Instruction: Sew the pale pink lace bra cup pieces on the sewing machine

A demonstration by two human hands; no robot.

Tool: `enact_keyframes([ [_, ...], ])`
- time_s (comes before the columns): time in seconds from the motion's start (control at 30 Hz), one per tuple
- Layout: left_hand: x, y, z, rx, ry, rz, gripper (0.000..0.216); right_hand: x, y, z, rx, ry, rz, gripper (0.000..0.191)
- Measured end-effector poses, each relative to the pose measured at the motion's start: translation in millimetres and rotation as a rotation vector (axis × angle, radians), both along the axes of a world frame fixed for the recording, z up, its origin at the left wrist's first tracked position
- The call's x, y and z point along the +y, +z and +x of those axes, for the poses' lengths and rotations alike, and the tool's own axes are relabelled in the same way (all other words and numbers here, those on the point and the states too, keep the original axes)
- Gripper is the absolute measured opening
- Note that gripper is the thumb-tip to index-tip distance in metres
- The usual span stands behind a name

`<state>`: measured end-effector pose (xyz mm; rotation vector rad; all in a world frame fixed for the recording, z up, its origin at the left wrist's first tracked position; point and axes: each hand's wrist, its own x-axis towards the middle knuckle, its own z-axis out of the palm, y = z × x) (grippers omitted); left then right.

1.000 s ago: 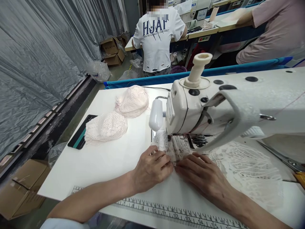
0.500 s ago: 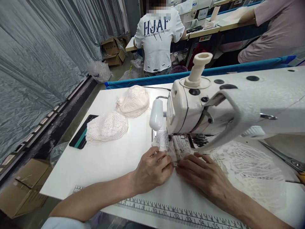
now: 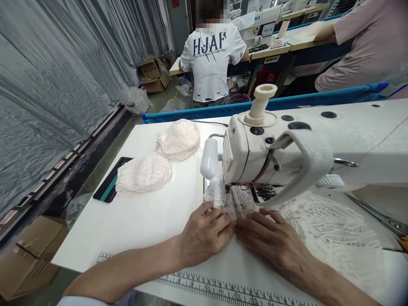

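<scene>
White lace fabric (image 3: 219, 193) lies under the head of a white sewing machine (image 3: 280, 148). My left hand (image 3: 205, 231) grips the near edge of this lace, fingers curled and thumb hidden. Close beside it, my right hand (image 3: 270, 236) pinches the same lace, its fingertips nearly meeting the left ones. The needle and presser foot are mostly hidden behind the machine head. More lace pieces (image 3: 334, 225) spread over the table on the right, beyond my right hand.
Two pale lace cups (image 3: 143, 172) sit on the left of the white table (image 3: 165, 216), one partly over a dark phone-like object (image 3: 110, 182). Scissors (image 3: 382, 216) lie at the right. A ruler strip (image 3: 223, 289) runs along the near edge. Two people sit at machines beyond the blue edge (image 3: 191, 114).
The view has tilted up slightly, so the table and machine appear a little lower. Both hands stay on the lace with hardly any change in their hold.
</scene>
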<state>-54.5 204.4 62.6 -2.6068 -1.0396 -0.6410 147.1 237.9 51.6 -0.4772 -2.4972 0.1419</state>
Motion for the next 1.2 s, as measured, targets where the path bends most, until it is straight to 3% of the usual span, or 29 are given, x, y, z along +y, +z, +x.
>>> enact_keyframes([
  [0.23, -4, 1.9, 1, 0.02, 0.013, -0.021, 0.011, 1, 5.8, -2, 0.028, -0.023, -0.002, 0.022],
  [0.4, 0, 2.8, 2, 0.041, 0.027, -0.034, 0.011, 9, 0.1, -1, -0.016, -0.118, 0.053, 0.052],
  [0.57, 19, 0.6, 0, 0.067, 0.075, 0.008, 0.014, 20, -8.7, -2, -0.173, -0.258, 0.111, 0.065],
  [0.8, 34, -2.6, -2, 0.06, 0.12, 0.0, 0.015, 30, -12.3, -2, -0.187, -0.272, 0.168, 0.06],
  [1.2, 29, -3.2, -2, 0.102, 0.121, 0.028, 0.019, 18, -8.4, 1, -0.14, -0.183, 0.13, 0.051],
])
